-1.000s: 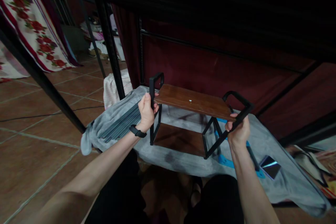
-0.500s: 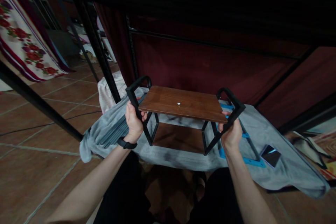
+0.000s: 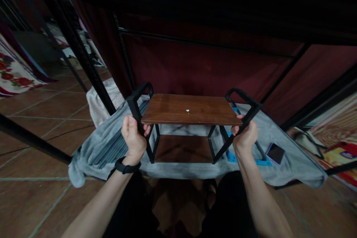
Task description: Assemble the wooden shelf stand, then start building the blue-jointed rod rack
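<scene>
Left hand (image 3: pixel 134 137) and right hand (image 3: pixel 245 137) clasp opposite ends of the two-tier wood-shelved rack (image 3: pixel 192 109). Uneven pulling could tilt it into the blue-trimmed frame (image 3: pixel 263 162) just right of it

Brown wood-grained board (image 3: pixel 173 108), black side frame (image 3: pixel 135 108), grey cloth (image 3: pixel 178 171), maroon backdrop (image 3: pixel 200 70), red-flowered white fabric (image 3: pixel 16 75)

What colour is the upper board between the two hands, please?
The upper board is brown with a wood grain, best seen in the head view.
</scene>
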A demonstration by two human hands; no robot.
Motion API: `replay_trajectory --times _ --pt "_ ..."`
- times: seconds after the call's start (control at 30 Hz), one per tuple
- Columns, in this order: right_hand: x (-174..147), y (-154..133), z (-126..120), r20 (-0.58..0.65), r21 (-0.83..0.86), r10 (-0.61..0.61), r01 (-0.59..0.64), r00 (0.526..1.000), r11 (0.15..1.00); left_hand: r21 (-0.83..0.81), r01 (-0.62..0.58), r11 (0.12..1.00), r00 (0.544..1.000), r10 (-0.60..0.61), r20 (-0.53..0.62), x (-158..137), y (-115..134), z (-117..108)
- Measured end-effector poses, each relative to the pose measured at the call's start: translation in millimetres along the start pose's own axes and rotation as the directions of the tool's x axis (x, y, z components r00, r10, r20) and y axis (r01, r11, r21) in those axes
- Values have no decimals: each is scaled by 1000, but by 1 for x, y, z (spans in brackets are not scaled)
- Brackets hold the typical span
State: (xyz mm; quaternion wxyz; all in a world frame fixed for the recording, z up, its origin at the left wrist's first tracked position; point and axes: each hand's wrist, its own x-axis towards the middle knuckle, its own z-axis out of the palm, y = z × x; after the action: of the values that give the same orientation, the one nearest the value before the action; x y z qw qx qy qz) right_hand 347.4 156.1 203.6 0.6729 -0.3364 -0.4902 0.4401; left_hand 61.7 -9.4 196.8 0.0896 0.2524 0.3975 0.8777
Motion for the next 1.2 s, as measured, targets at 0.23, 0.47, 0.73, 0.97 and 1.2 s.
replay_trajectory --times 0.23,0.47,0.73,0.97,1.2 --pt "-9 2 -1 -47 47 11 -9 999 999 -4 13 1000 999 -13 30 -1 -1 0" --pt "-10 2 -9 -2 112 12 -11 1000 994 -45 8 999 985 0 170 -10 3 -7" --pt "-15 10 -33 23 33 -65 64 998 997 -16 10 1000 989 -8 145 2 9 -27" --pt "-8 10 -57 130 -234 -118 146 985 961 -69 34 997 996 -28 81 5 13 -30" --pt "2 -5 -67 324 -424 -129 266 937 866 157 -28 987 996 15 84 10 17 -40"
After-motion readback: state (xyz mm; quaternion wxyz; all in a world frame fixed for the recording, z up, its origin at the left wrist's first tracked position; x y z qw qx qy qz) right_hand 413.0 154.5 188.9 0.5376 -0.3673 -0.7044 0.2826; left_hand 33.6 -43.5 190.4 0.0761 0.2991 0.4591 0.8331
